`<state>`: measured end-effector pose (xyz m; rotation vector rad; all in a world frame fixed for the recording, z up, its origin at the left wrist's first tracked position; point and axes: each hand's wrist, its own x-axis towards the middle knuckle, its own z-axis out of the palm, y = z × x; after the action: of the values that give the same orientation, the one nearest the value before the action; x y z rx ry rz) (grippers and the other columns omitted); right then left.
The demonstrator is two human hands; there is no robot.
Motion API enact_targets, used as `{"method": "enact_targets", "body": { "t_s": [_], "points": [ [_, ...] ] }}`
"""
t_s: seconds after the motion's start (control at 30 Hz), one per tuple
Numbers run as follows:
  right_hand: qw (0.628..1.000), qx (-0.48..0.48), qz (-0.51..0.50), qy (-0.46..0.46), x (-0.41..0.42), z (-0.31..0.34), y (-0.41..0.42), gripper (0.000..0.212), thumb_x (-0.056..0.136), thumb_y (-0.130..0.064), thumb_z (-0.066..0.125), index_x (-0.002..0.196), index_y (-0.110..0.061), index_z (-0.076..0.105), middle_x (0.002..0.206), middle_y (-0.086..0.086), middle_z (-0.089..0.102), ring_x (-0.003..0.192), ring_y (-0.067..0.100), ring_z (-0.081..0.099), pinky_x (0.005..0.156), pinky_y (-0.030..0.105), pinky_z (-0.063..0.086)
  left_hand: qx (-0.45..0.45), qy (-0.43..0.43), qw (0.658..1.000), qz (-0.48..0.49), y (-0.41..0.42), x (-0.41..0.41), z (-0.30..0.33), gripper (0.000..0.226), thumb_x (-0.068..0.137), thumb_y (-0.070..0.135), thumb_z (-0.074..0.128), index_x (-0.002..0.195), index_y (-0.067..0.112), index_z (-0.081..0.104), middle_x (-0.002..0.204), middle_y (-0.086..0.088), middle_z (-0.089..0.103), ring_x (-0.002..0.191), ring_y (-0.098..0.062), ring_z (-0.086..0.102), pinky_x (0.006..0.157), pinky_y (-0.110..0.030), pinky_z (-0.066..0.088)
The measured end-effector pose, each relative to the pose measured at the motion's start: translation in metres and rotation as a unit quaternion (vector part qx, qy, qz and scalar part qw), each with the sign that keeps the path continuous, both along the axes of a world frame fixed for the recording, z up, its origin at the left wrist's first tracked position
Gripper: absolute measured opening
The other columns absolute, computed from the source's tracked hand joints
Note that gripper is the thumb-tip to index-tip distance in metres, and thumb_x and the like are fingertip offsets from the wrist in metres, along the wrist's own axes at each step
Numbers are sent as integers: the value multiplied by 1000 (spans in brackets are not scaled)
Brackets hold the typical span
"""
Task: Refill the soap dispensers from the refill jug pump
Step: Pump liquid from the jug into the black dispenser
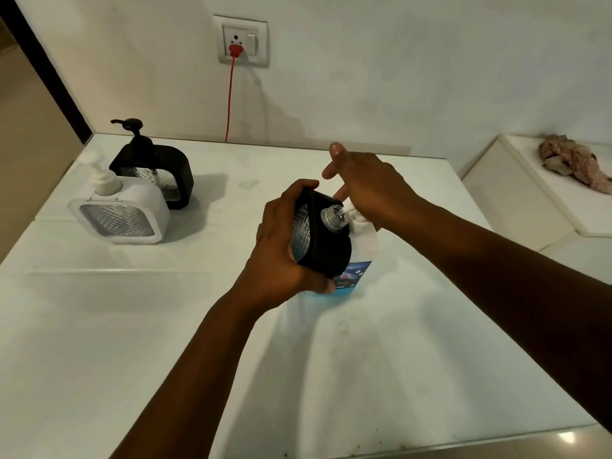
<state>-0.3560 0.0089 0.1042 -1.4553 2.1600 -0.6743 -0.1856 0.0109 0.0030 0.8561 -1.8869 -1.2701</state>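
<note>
- The left hand (278, 256) gripped a black, rounded-square plastic soap dispenser with a ribbed clear window (323, 240), fingers curled round its far top edge and thumb under its near bottom corner. It was lifted off the table and tilted, its long axis running from about 7 o'clock up to 1 o'clock.
- The dispenser's clear threaded neck (334, 218) was open, with no pump fitted, and pointed towards 1 o'clock.
- The right hand (367, 187) lay palm-down on the white pump head (359, 217) of the refill jug, with the index finger lifted. I judged it was pressing; whether the lower fingers curled round the pump cannot be told.
- The white plastic refill jug with a blue label (359, 260) stood on the table directly behind the held dispenser, touching or nearly so.
- The deciding relation: the pump spout sat just at 3 o'clock of the open neck, so the neck probably needed to be kept under the spout.
- At 9 to 10 o'clock, well apart, stood a white dispenser with its pump (119, 213) and a second black dispenser with its pump (155, 170), side by side on the white glossy table (331, 376).
</note>
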Motion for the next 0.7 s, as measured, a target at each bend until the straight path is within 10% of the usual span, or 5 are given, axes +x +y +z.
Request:
{"method": "enact_targets", "body": {
  "t_s": [0.2, 0.47, 0.7],
  "points": [
    [997, -20, 7, 75, 7, 0, 10, 56, 103, -57, 18, 104, -30, 67, 97, -5, 66, 100, 24, 62, 96, 44, 46, -1, 4, 1000, 6, 2, -1, 5, 130, 38, 26, 91, 153, 51, 36, 148, 13, 44, 143, -14, 43, 117, -53, 48],
    [995, 84, 14, -44, 3, 18, -1, 64, 98, -66, 16, 112, -28, 65, 103, 3, 67, 96, 26, 63, 92, 47, 52, -1, 3, 1000, 3, 1, 1, 6, 129, 35, 40, 89, 152, 53, 36, 147, 21, 46, 146, -17, 42, 118, -57, 47],
    [999, -19, -10, 36, 0, -4, 4, 55, 101, -61, 19, 102, -33, 66, 95, -10, 67, 99, 22, 62, 94, 45, 48, -7, -6, 1000, 4, 0, 0, 1, 130, 36, 30, 91, 151, 55, 34, 145, 23, 44, 144, -12, 42, 115, -55, 50]
  ]
}}
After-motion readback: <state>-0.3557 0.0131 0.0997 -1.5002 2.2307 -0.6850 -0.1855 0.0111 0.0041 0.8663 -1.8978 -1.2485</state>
